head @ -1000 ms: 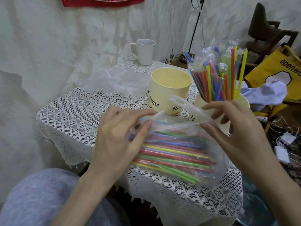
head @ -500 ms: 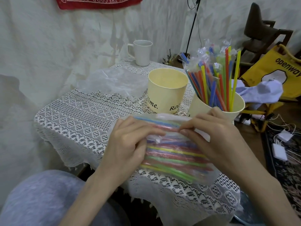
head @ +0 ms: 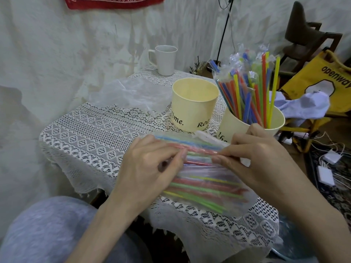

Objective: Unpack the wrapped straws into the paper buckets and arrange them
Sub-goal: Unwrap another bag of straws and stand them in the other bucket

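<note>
A clear plastic bag of coloured straws (head: 205, 185) lies on the lace-covered table (head: 91, 133) near its front edge. My left hand (head: 146, 168) pinches the bag's upper edge from the left, and my right hand (head: 254, 158) pinches the same edge from the right. Behind the bag stands an empty yellow paper bucket (head: 193, 105). To its right a second paper bucket (head: 237, 126) holds several wrapped straws (head: 248, 88) standing upright.
A crumpled empty plastic bag (head: 131, 93) lies at the back left of the table, with a white mug (head: 165, 59) at the far edge. A yellow bag (head: 321, 78), a white cloth (head: 307, 105) and chargers with cables (head: 326, 168) are off to the right.
Both hands have come down together onto the bag's top edge; its loose open flap, held apart a second ago, is now folded flat over the straws.
</note>
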